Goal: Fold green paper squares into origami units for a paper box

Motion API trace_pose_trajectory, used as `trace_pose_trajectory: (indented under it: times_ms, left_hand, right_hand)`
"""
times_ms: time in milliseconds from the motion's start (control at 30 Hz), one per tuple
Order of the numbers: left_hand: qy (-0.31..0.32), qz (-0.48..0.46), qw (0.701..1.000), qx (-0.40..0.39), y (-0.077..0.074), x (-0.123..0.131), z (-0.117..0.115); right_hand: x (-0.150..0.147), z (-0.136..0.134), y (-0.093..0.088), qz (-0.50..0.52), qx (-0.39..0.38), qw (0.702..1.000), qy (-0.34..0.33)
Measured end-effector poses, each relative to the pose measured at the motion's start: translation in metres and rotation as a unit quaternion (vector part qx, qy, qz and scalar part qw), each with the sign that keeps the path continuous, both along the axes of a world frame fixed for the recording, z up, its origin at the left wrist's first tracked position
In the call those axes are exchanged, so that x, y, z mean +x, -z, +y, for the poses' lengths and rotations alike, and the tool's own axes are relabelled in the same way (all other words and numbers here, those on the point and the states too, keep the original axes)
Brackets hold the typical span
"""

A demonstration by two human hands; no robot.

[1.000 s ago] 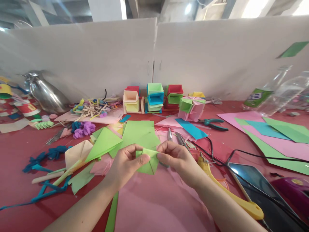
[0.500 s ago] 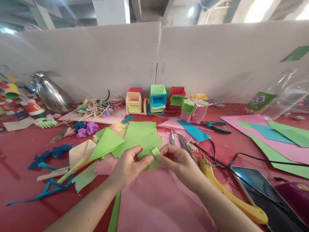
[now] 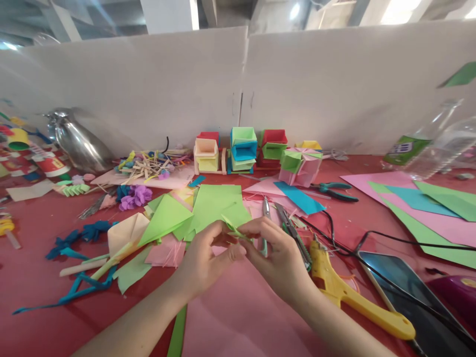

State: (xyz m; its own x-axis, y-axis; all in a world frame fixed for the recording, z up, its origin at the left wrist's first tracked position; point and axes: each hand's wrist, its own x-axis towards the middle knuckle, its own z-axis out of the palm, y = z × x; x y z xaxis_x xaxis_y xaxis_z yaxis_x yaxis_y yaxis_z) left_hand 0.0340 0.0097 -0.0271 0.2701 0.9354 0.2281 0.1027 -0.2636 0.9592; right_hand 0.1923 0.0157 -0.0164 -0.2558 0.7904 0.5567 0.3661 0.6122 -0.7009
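Note:
Between my two hands is a small piece of folded green paper (image 3: pixel 234 229), seen nearly edge-on. My left hand (image 3: pixel 213 253) pinches its left side, thumb below and fingers curled behind. My right hand (image 3: pixel 273 248) grips the right side between thumb and fingers. Beneath them lies a pink paper sheet (image 3: pixel 238 302). Just beyond the hands is a stack of green paper sheets (image 3: pixel 215 201). A pair of scissors (image 3: pixel 266 208) and a utility knife (image 3: pixel 292 230) lie close to my right hand, the scissors partly hidden by it.
To the right are a yellow glue gun (image 3: pixel 345 292), a phone (image 3: pixel 405 292), black cable and pliers (image 3: pixel 336 191). Folded paper boxes (image 3: pixel 243 148) stand at the back by the white partition. A metal jug (image 3: pixel 80 141) and paper flowers (image 3: pixel 136 196) are on the left.
The green paper has turned from showing its flat face to nearly edge-on. Both hands have rotated with it, and my right fingers have moved over its top. The view has shifted slightly.

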Motion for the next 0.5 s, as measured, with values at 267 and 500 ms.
trace_pose_trajectory:
  times_ms: [267,500]
  left_hand:
    - [-0.045,0.024,0.999,-0.005,0.0036,-0.0064,0.0076]
    - [-0.041,0.023,0.999,0.004,0.0025,-0.0059,0.0071]
  right_hand:
    - [-0.0031,0.0005,0.0063,-0.035,0.011,0.999,-0.031]
    - [-0.0034,-0.0006,0.006,-0.057,-0.002,0.998,-0.013]
